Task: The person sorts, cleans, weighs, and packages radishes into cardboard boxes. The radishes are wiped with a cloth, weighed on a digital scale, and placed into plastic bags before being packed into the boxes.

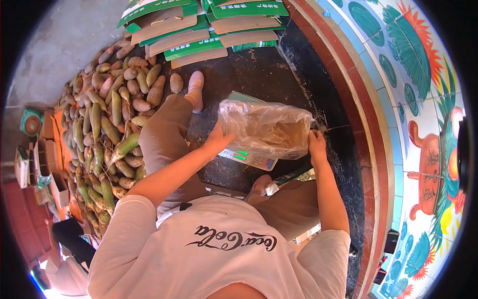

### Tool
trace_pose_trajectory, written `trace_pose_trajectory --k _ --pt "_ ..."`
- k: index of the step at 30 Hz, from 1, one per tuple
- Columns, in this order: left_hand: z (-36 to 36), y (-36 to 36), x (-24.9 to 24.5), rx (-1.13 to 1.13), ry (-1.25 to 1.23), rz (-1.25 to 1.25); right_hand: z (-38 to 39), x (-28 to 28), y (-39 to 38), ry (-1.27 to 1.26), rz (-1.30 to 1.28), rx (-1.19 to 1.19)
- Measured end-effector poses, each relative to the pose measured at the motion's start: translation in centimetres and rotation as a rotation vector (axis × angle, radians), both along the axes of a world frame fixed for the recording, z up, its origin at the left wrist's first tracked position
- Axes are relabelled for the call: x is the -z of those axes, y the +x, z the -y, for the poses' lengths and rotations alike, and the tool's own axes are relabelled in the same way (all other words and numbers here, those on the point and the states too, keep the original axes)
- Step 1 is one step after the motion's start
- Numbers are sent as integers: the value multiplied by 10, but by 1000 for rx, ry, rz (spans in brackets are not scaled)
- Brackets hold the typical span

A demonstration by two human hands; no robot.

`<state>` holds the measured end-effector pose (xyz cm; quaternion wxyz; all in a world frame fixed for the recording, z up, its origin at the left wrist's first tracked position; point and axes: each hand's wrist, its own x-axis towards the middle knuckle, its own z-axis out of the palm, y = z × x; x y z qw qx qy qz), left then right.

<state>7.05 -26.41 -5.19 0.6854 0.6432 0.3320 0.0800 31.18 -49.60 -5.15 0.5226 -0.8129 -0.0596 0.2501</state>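
Both hands are holding the plastic-lined carton (pixel 266 128), which sits on top of a scale (pixel 249 159) on the dark floor (pixel 259 74), right in front of the person's knees. The left hand (pixel 219 139) is closed around the near left corner, and the right hand (pixel 316 145) is gripping the right edge. Off to the left there's a big pile of green-brown tubers (pixel 107 129), and a stack of flat cartons (pixel 199 35) lies further ahead.

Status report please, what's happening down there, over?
Left grip, right grip both hold plastic-lined box. Box over scale. Vegetable pile apart, left side.
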Motion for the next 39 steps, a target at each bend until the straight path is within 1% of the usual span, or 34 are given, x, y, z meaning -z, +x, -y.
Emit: trace_pose_trajectory --k 1,3,4,6,9,10,12,14,16,18,21,22,23,25,27,30,33,34,36,38,39 --pt "1 -1 7 -4 13 -51 0 7 1 -5 -69 57" --pt "2 4 -1 -8 39 -151 -4 12 3 -16 -201 173" --pt "0 7 5 -6 67 -175 -2 10 8 -123 -123 68" --pt "-4 11 22 2 119 -226 0 -16 16 -333 30 -144" --pt "-12 19 37 53 341 -237 -43 -97 -25 -621 894 -380" --pt "-15 22 31 83 335 -259 -56 -103 -36 -425 819 -457" --pt "-23 28 11 153 327 -301 -84 -91 -56 -227 579 -817" --pt "-23 30 17 131 349 -267 -115 -61 -66 -181 430 -1171" --pt "-24 31 19 111 399 -252 -142 6 -57 -165 384 -1310" --pt "-19 25 15 98 473 -258 -170 39 -49 -443 225 -1363" --pt "-21 24 4 151 332 -337 -195 114 -28 -647 122 -1454" --pt "-22 24 -3 143 288 -326 -197 130 -24 -695 122 -1437" --pt "-21 25 -2 125 301 -306 -198 137 -22 -747 121 -1421" --pt "-21 26 1 95 325 -266 -199 153 -15 -812 166 -1464" --pt "-20 26 -3 85 336 -246 -197 152 -14 -841 258 -1579" --pt "-21 27 -6 37 347 -206 -188 136 -22 -704 456 -1417" --pt "-20 28 -2 -12 316 -229 -196 155 -4 -790 105 -1403" --pt "-21 31 -1 -28 306 -240 -190 157 -1 -845 169 -1434" --pt "-23 32 3 -56 308 -224 -200 73 -16 -955 305 -1491" --pt "-21 35 5 -69 315 -230 -205 27 -28 -784 253 -1519" --pt "-20 35 5 -69 324 -244 -208 19 -34 -694 228 -1530"
